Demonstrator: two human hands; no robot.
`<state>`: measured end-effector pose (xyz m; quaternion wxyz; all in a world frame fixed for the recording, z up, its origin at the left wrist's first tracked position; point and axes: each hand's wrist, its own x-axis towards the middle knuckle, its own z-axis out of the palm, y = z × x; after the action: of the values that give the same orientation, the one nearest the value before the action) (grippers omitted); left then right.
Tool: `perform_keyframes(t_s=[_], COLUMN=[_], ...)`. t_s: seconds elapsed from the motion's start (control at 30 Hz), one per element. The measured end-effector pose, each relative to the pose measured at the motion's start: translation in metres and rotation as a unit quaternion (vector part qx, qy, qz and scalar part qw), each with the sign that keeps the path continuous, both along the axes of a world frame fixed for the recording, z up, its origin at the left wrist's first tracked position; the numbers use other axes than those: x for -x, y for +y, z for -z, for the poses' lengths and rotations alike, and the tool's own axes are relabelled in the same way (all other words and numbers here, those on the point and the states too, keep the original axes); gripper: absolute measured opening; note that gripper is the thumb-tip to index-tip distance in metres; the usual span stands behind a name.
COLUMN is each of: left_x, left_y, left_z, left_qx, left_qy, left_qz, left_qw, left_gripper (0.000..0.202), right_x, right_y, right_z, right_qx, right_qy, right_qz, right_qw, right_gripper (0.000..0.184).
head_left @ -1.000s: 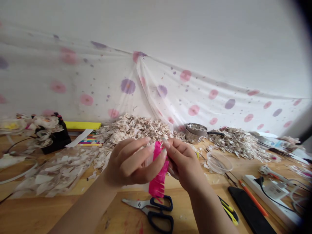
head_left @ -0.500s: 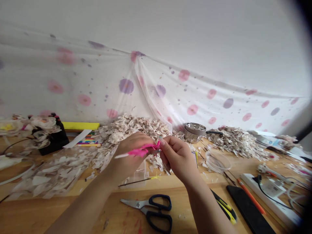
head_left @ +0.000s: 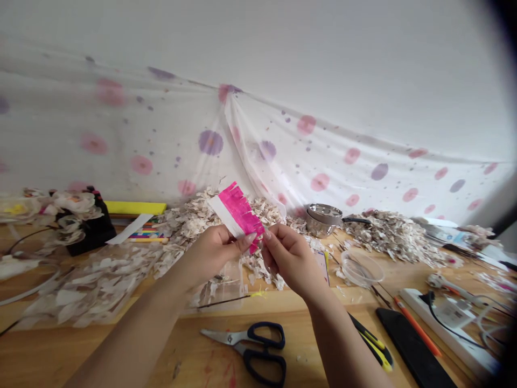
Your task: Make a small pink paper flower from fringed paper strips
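A fringed paper strip point(head_left: 239, 211), pink along its cut side and white along the other, is held up over the table in the middle of the head view. My left hand point(head_left: 220, 250) pinches its lower part between thumb and fingers. At the strip's right end, the fingertips of my right hand point(head_left: 288, 256) are closed together; what exactly they grip there is hidden. Below my hands lie scissors point(head_left: 230, 338) with dark handles, blades pointing left. A thin dark stick with a yellow tip point(head_left: 226, 302) rests just above them.
Heaps of pale petal-like pieces point(head_left: 186, 221) fill the back of the table. To the right are a metal bowl point(head_left: 323, 220), a clear plastic lid point(head_left: 361, 268), a yellow-black cutter point(head_left: 374, 345), a dark phone point(head_left: 412, 345) and a power strip point(head_left: 456, 328). Fabric flowers point(head_left: 75, 210) stand left.
The pink-and-white strip has turned from nearly edge-on to face me, its free end now raised up and left. My left hand has rotated, bringing its thumb into view on the strip.
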<state>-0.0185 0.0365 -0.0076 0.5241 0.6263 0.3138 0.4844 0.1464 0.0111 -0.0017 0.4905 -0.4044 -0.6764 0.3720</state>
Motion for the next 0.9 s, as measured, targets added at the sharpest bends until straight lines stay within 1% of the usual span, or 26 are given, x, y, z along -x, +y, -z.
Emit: perform_keyframes(t_s=[0.17, 0.23, 0.3, 0.4, 0.53, 0.6, 0.63, 0.67, 0.7, 0.77, 0.8, 0.83, 0.87, 0.9], left_x=[-0.001, -0.002, -0.002, -0.003, -0.003, -0.002, -0.002, -0.002, -0.002, -0.004, -0.006, -0.007, -0.010, -0.012], left_y=[-0.006, -0.006, -0.006, -0.006, -0.011, -0.013, -0.013, -0.013, -0.011, -0.006, -0.003, -0.001, 0.001, 0.003], left_z=[-0.005, -0.004, -0.003, -0.002, -0.006, -0.008, -0.009, -0.008, -0.007, 0.000, 0.004, 0.010, 0.014, 0.019], left_qx=[0.074, 0.108, 0.139, 0.164, 0.196, 0.207, 0.204, 0.190, 0.165, 0.073, 0.008, -0.066, -0.144, -0.221], left_qy=[-0.032, -0.049, -0.080, -0.110, -0.118, -0.112, -0.102, -0.084, -0.058, 0.008, 0.044, 0.060, 0.090, 0.121], left_qz=[-0.026, -0.023, -0.001, 0.061, 0.137, 0.153, 0.147, 0.126, 0.088, -0.029, -0.096, -0.172, -0.233, -0.279], left_qw=[0.996, 0.993, 0.987, 0.978, 0.964, 0.960, 0.962, 0.970, 0.981, 0.997, 0.994, 0.981, 0.958, 0.927], left_gripper=[0.031, 0.030, 0.028, 0.025, 0.029, 0.029, 0.028, 0.028, 0.029, 0.027, 0.024, 0.035, 0.056, 0.068], right_x=[-0.001, 0.000, 0.000, -0.001, -0.003, -0.002, -0.002, -0.001, 0.000, 0.003, 0.004, 0.005, 0.006, 0.007], right_y=[0.004, 0.006, 0.007, 0.010, 0.011, 0.010, 0.010, 0.009, 0.009, 0.007, 0.007, 0.006, 0.005, 0.005], right_z=[0.006, 0.008, 0.011, 0.014, 0.016, 0.016, 0.016, 0.016, 0.015, 0.013, 0.011, 0.010, 0.009, 0.007], right_qx=[-0.109, -0.155, -0.197, -0.259, -0.358, -0.380, -0.375, -0.359, -0.334, -0.267, -0.231, -0.198, -0.170, -0.147], right_qy=[-0.049, -0.069, -0.090, -0.114, -0.143, -0.144, -0.136, -0.121, -0.101, -0.048, -0.021, 0.002, 0.022, 0.036], right_qz=[0.022, 0.040, 0.056, 0.070, 0.093, 0.101, 0.106, 0.113, 0.121, 0.138, 0.143, 0.147, 0.148, 0.149], right_qw=[0.993, 0.985, 0.975, 0.957, 0.918, 0.908, 0.911, 0.919, 0.929, 0.953, 0.962, 0.969, 0.974, 0.977], right_gripper=[0.028, 0.027, 0.024, 0.019, 0.011, 0.010, 0.010, 0.012, 0.014, 0.020, 0.022, 0.025, 0.026, 0.027])
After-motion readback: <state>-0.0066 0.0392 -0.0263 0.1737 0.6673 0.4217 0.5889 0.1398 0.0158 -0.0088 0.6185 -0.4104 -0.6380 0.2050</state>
